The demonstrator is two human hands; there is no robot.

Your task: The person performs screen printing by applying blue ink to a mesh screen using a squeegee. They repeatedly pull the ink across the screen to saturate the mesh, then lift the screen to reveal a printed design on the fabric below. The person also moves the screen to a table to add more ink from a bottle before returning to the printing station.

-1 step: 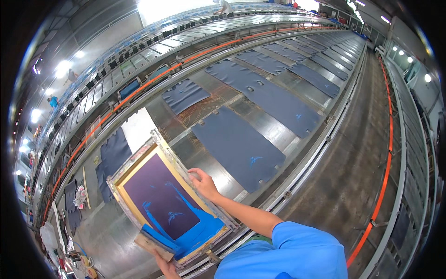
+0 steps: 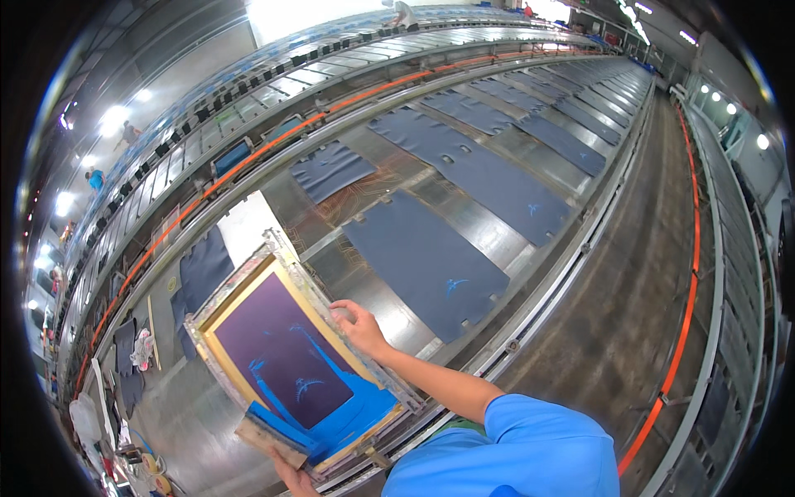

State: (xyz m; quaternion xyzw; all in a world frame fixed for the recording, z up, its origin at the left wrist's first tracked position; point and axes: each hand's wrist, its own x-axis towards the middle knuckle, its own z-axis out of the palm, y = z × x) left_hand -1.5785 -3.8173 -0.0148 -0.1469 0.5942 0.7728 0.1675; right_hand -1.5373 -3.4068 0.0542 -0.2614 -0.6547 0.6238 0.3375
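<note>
Frame (image 2: 232,280) of a printing screen, set obliquely over the metal table (image 2: 195,422) between the two hands; whether its underside lies flat cannot be told. Dark purple mesh (image 2: 281,335) fills the yellow-edged interior, and blue ink (image 2: 360,421) pools along the end nearest the wearer, with a thin streak running up each side of a small blue motif. Squeegee (image 2: 270,437), with a wooden handle, lies across the near left corner of the frame, its blade side against the inked area. Left hand (image 2: 290,476) is closed on the squeegee's lower edge, thumb along the wood, its other fingers mostly hidden. Right hand (image 2: 360,330) is at the outer edge of the frame's right long side, fingers bent; whether they clasp the rail or merely touch it cannot be told. Dark blue fabric panel (image 2: 418,257) lies beyond the right hand, apart from the frame, with a blue print near its closer end. Compared with the earlier view, frame, squeegee and both hands have shifted slightly to the left together, while the fabric panel keeps its place on the table
</note>
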